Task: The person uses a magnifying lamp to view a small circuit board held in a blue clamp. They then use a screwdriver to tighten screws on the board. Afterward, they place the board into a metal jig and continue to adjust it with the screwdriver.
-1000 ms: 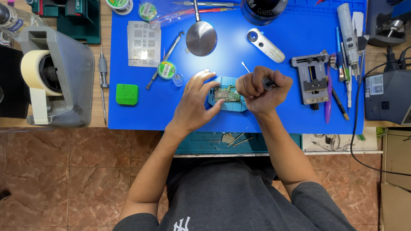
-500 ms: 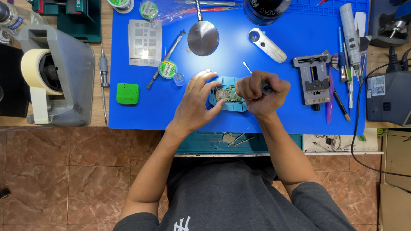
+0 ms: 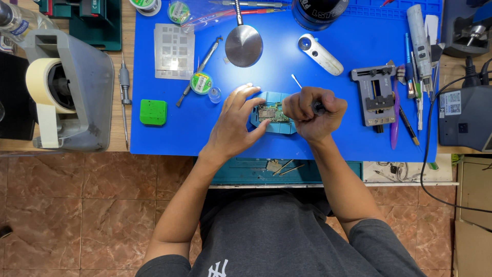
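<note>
Green circuit board (image 3: 270, 112) — left hand (image 3: 233, 125) steadies, right hand (image 3: 311, 112) fists tool.

You get bright, even overhead light; glare spot on the blue mat (image 3: 328, 138) just left of the circuit board (image 3: 271, 112); shadows soft, focus sharp.

I'm looking down on an electronics repair workshop: a blue silicone work mat (image 3: 287, 143) spreads under my fingers (image 3: 246, 95), a grey metal board clamp (image 3: 376, 95) sits just right of them, small solder reels (image 3: 201, 82) left, a grey tape dispenser (image 3: 66, 97) far left.
</note>
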